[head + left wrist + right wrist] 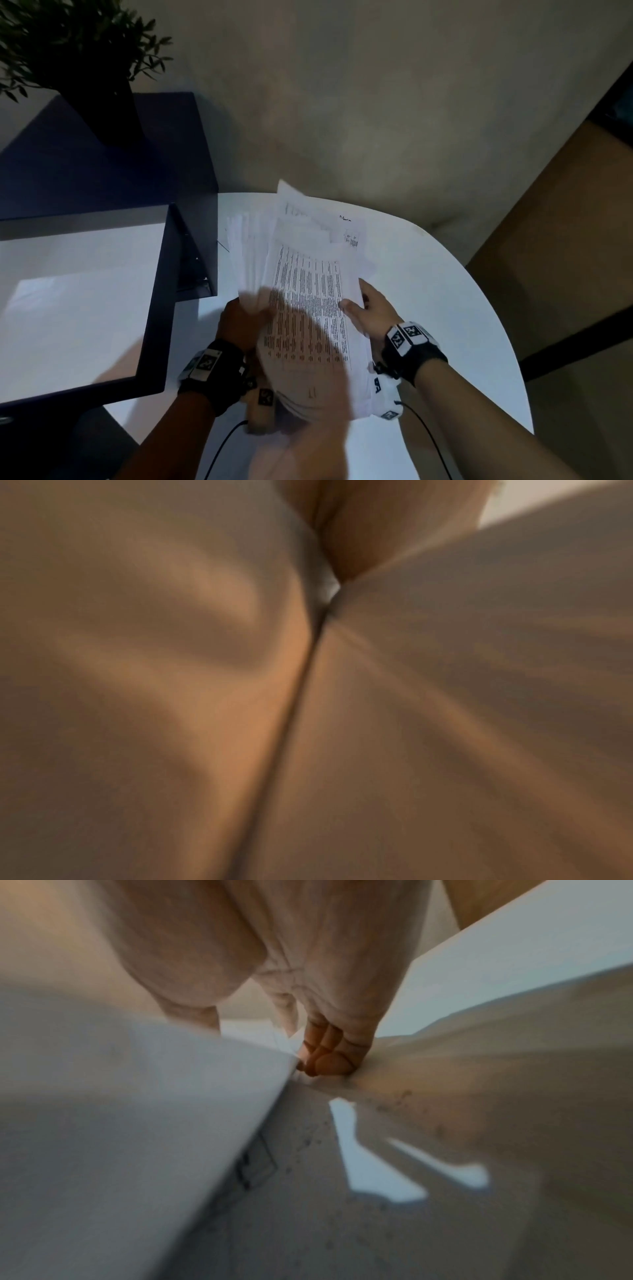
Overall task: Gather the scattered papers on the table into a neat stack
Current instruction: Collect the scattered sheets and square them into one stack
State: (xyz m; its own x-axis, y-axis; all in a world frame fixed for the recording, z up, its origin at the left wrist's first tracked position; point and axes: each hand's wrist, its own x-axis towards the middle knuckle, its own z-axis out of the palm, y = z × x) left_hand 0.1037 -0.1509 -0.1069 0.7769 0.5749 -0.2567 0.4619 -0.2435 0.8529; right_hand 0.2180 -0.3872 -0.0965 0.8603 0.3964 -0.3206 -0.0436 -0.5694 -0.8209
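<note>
Above the tabletop: the papers (308, 291) are held clear of the white tabletop (445, 308) between both hands, over its near-left part and just beside a dark-framed panel (161, 291).
Sheaf: uneven. The sheets fan out at the far end and sit offset to the left, with a printed table on the top sheet. The near end is smeared with blur.
Left hand: the left hand (236, 320) grips the near-left edge with the back of the hand up and the wrist low. Its fingers are hidden behind blurred sheets, and the left wrist view is too blurred to help.
Right hand: the right hand (371, 313) pinches the right edge, thumb on the printed sheet. Its fingers (325, 1058) are curled beneath, as the right wrist view shows. The forearm comes in from the lower right.
Step in hand: squaring the gathered sheets, by my judgement.
Doing it well: ease both grips, stand the sheaf on one long edge on the tabletop and tap it until the sheets drop level. Then turn it and tap a short edge, with the palms flat against the sides as guides.
Watch for: too tight a pinch would lock the offsets in. Too slack a one would let the fanned sheets slide out towards the panel.
</note>
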